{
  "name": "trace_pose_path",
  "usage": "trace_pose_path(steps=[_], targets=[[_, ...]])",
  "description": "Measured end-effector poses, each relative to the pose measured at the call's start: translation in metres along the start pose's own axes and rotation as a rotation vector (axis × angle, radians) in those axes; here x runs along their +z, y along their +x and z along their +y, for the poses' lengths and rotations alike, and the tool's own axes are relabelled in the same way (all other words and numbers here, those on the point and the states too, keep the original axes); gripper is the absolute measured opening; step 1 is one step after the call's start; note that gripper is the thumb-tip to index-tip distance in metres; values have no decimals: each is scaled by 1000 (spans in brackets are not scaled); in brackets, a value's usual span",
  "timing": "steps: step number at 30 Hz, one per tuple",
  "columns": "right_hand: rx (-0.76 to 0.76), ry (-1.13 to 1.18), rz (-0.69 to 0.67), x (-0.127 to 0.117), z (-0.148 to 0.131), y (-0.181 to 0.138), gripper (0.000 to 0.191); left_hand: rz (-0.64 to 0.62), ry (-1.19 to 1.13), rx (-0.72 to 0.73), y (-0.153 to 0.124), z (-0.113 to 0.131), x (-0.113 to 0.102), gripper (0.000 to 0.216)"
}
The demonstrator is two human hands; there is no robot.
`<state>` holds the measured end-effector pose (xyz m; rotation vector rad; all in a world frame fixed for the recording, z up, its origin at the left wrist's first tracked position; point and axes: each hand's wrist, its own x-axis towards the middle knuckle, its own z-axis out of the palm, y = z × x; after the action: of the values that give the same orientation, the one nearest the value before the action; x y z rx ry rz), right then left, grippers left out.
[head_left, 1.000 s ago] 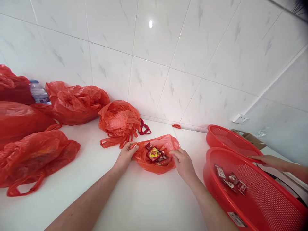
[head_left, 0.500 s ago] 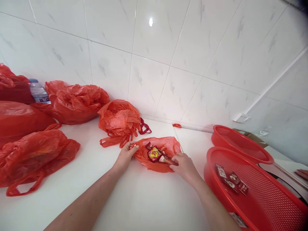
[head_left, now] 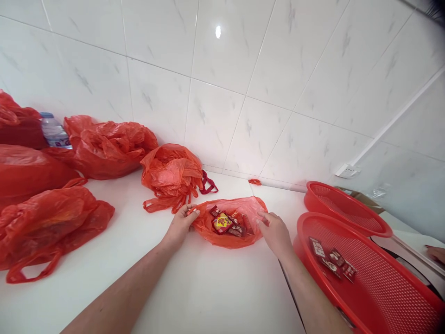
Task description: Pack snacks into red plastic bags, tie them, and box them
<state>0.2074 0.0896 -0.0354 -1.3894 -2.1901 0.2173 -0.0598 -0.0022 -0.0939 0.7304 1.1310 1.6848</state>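
A red plastic bag (head_left: 250, 206) lies on the white table, its mouth spread wide. My left hand (head_left: 181, 225) pinches the bag's left edge between thumb and fingers. At the opposite end, my right hand (head_left: 276, 232) grips the right edge, thumb inside the rim. Several small red snack packets (head_left: 238, 229) rest in the bag, along with one bearing a yellow label (head_left: 222, 223). Just behind the bag sits a crumpled heap of red plastic bags (head_left: 171, 169), with a dark red strap (head_left: 209, 184) sticking out beside it.
Two red mesh baskets stand at the right; the nearer basket (head_left: 347, 297) holds a few red packets (head_left: 336, 262), the farther basket (head_left: 313, 186) is behind it. Filled red bags (head_left: 52, 222) and a water bottle (head_left: 54, 132) occupy the left. Another person's hand (head_left: 437, 253) shows at the right edge.
My right hand has moved out of the bag's inside to its right edge and pulled that edge outward. The pale packet it touched is no longer visible. My left hand stays put.
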Motion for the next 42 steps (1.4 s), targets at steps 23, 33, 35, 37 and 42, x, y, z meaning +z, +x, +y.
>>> trace_pose_path(steps=[23, 33, 35, 37, 42], targets=[[-171, -407, -6, 29, -25, 23, 15, 18, 38, -8, 0, 1, 1, 39], [-184, -238, -76, 62, -47, 10, 43, 28, 34, -4, 0, 1, 0, 41], [-181, -255, -67, 68, -50, 8, 41, 19, 24, 0, -1, 2, 1, 41], [-180, -227, -48, 70, -53, 6, 34, 14, 11, -6, -1, 2, 2, 41], [-215, 13, -56, 55, -57, 9, 17, 1, -18, -3, -1, 2, 2, 36]])
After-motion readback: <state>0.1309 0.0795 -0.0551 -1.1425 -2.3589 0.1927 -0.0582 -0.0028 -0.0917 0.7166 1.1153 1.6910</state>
